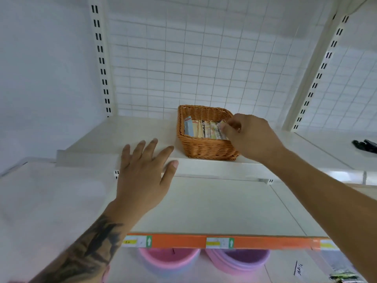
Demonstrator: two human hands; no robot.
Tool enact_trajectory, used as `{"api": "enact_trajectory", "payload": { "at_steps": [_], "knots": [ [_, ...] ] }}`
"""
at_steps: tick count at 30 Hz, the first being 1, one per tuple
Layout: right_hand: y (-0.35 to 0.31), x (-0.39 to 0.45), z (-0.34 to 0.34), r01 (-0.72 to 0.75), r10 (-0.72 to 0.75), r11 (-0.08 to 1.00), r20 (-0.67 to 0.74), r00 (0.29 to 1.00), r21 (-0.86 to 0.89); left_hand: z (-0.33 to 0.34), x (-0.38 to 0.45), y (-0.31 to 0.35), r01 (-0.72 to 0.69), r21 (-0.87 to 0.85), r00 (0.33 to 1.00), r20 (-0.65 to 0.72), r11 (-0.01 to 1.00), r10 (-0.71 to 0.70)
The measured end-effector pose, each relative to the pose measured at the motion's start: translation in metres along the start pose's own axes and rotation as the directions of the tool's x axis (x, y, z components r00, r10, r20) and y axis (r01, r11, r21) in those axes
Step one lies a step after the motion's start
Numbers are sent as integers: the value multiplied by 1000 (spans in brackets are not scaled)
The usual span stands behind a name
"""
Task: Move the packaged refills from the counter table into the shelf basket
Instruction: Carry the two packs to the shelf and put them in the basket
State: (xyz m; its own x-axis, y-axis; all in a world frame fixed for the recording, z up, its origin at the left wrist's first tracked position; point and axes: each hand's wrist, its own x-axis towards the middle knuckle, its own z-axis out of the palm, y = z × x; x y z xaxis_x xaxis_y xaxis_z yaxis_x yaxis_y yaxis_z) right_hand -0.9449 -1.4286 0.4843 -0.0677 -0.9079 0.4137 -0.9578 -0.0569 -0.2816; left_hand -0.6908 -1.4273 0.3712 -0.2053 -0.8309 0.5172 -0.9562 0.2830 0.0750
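Pinching refill packs (pixel 206 129) in basket (pixel 204 149): right hand (pixel 251 135), fingertips hidden | left hand (pixel 142 172) fingers spread | pack print unreadable

Only white up-arrows on green tags (pixel 149 241) along the orange shelf strip (pixel 179 242); other writing is illegible

1. Orange woven wicker basket (pixel 206 149) on the white upper shelf (pixel 130 135): its top is open, but a row of upright flat packets (pixel 204 129) fills most of the interior.
2. Right hand (pixel 251 135) occupies the basket's right end, fingers curled at the rightmost packet.
3. Left hand (pixel 142 170), fingers spread, covers the shelf's front edge just left of the basket.
4. Shelf surface left of the basket: bare, open access from the front.
5. White wire-grid back panel (pixel 204 58) closes the rear.
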Motion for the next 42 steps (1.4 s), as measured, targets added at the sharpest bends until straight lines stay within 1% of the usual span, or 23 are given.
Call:
{"api": "enact_trajectory", "payload": {
  "at_steps": [1,3,4,6,9,12,15,17,21,22,27,31,33,35,37,40,42],
  "knots": [
    [1,-15,4,90,-91,996,-60,994,-24,-6,-7,4,12,3,1000,23,1000,-12],
    [6,-47,10,254,-269,959,-133,954,-124,-21,-26,16,23,12,999,33,1000,-23],
    [9,-62,13,311,-333,938,-154,930,-151,-30,-39,23,35,14,999,28,999,-35],
    [11,-92,18,389,-411,909,-175,895,-149,-48,-65,36,75,25,997,13,997,-76],
    [9,-138,29,475,-491,870,-151,858,-131,-71,-114,53,137,74,990,23,988,-139],
    [-3,-192,48,564,-564,825,-94,820,-34,-86,-183,62,232,133,967,78,964,-243],
    [-23,-253,68,638,-636,767,-41,770,71,-99,-264,65,322,222,922,147,920,-358],
    [-41,-293,79,685,-693,716,15,721,132,-113,-317,67,388,279,882,163,878,-442],
    [-87,-372,85,734,-772,635,164,614,241,-153,-415,66,522,339,779,185,783,-599],
    [-100,-391,85,742,-788,615,182,588,269,-163,-438,66,552,352,750,188,756,-634],
    [-164,-489,74,766,-862,505,192,469,398,-209,-548,61,680,385,612,170,624,-772],
    [-221,-572,69,788,-897,443,211,389,428,-243,-639,42,752,382,530,135,538,-837],
    [-256,-616,65,802,-912,407,236,334,438,-266,-690,28,806,365,456,120,466,-882],
    [-295,-664,61,801,-922,368,299,247,472,-292,-752,13,869,341,349,94,359,-932],
    [-333,-712,62,798,-930,327,324,175,507,-316,-818,0,910,333,244,50,247,-968],
    [-386,-784,64,781,-935,293,335,114,552,-347,-912,-16,929,352,117,14,115,-993],
    [-417,-829,64,779,-943,261,323,80,570,-369,-961,-23,935,349,64,-14,55,-998]
  ]
}}
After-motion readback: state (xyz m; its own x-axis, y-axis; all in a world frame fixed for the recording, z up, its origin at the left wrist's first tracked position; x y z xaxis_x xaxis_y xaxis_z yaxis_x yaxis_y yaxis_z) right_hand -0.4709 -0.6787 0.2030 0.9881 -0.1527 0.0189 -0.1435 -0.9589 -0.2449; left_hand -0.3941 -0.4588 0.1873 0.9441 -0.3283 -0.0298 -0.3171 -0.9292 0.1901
